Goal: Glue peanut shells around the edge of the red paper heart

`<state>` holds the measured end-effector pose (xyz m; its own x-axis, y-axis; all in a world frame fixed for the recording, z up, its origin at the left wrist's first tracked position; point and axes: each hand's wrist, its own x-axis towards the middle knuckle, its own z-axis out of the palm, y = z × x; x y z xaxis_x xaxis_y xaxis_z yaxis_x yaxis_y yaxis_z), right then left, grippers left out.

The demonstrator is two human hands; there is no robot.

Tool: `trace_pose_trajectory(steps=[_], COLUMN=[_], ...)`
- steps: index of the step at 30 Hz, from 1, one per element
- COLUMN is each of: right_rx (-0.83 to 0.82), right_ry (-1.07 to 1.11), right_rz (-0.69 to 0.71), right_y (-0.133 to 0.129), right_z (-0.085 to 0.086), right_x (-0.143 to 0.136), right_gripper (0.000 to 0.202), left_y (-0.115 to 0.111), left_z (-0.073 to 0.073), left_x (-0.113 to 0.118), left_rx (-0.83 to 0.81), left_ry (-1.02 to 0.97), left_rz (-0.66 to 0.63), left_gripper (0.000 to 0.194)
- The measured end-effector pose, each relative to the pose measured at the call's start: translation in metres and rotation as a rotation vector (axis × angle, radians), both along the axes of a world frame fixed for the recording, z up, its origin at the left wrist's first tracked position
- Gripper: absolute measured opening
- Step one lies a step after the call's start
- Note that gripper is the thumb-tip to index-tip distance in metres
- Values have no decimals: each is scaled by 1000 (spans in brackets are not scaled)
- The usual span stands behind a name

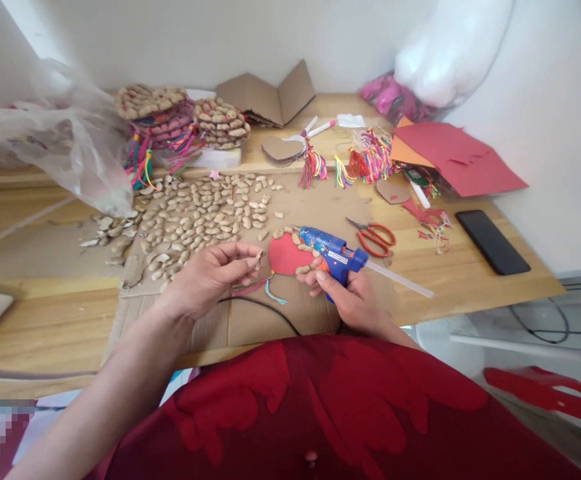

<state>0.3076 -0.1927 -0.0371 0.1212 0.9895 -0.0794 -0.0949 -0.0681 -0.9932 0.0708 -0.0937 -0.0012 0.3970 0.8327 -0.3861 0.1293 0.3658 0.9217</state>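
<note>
Between the thumb and fingers of my left hand (218,273) is a peanut (259,260). My right hand (353,297) grips a blue glue gun (333,252), with a clear glue stick (400,279) poking out of its back. Under the gun's nozzle lies a red heart-shaped piece (286,255), with several peanuts along its upper and right edges. Coloured tassel threads (274,293) hang from its lower tip. Part of the heart is hidden by the gun and my right hand. Loose peanuts (195,213) spread over the cardboard sheet (310,200) beyond my left hand.
Orange-handled scissors (375,239) lie right of the gun, and a black phone (493,241) farther right. A black cord (265,307) crosses the cardboard. Behind stand stacked peanut-covered pieces (220,123), folded cardboard (270,97), bright tassels (370,157) and red sheets (460,157).
</note>
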Motion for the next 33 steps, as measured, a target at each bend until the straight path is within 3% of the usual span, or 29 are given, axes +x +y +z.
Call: trace_pose_trajectory(steps=[4, 10, 21, 26, 33], right_rx=[45, 71, 145, 193, 222], right_ry=[25, -105, -121, -227, -197], right_rz=[21, 79, 145, 112, 135], right_y=[9, 18, 15, 9, 7], right_z=[19, 44, 33, 26, 29], right_x=[-9, -21, -25, -25, -28], right_gripper=[23, 15, 14, 9, 9], left_y=[-10, -23, -32, -34, -36], left_z=[0, 4, -2, -8, -11], left_x=[4, 10, 12, 13, 16], left_rx=[-282, -426, -508, -538, -532], left_ry=[-209, -301, -366, -408, -412], left_rz=[-7, -63, -93, -111, -143], left_gripper=[37, 36, 30, 42, 43])
